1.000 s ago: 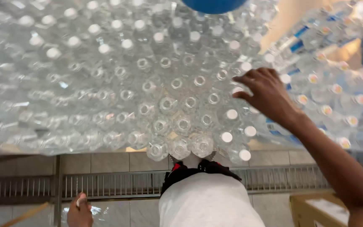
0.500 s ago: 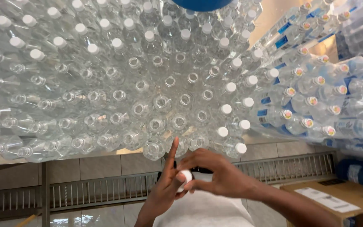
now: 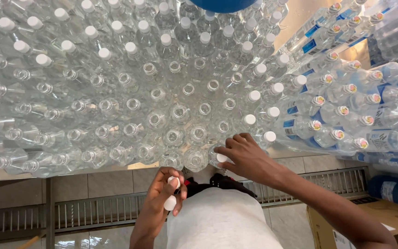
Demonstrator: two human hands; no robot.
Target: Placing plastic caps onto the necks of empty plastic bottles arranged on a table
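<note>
A wide batch of clear plastic bottles (image 3: pixel 130 101) stands upright on a table, many open-necked and many closed with white caps. My right hand (image 3: pixel 247 154) presses a white cap (image 3: pixel 222 157) onto a bottle in the nearest row. My left hand (image 3: pixel 162 196) hangs below the table edge and holds white caps (image 3: pixel 170 202) between its fingers. A capped bottle (image 3: pixel 269 136) stands just right of my right hand.
Labelled, capped bottles (image 3: pixel 346 110) with blue wraps are stacked on the right. A cardboard box (image 3: pixel 374 221) sits at the lower right beside a blue container (image 3: pixel 395 189). A metal floor grate (image 3: pixel 88 216) runs along the tiled floor. A blue round object (image 3: pixel 222 3) shows at the top.
My right hand left the left hand at waist level and went up to the near row with a cap. My left hand dropped lower, keeping its caps.
</note>
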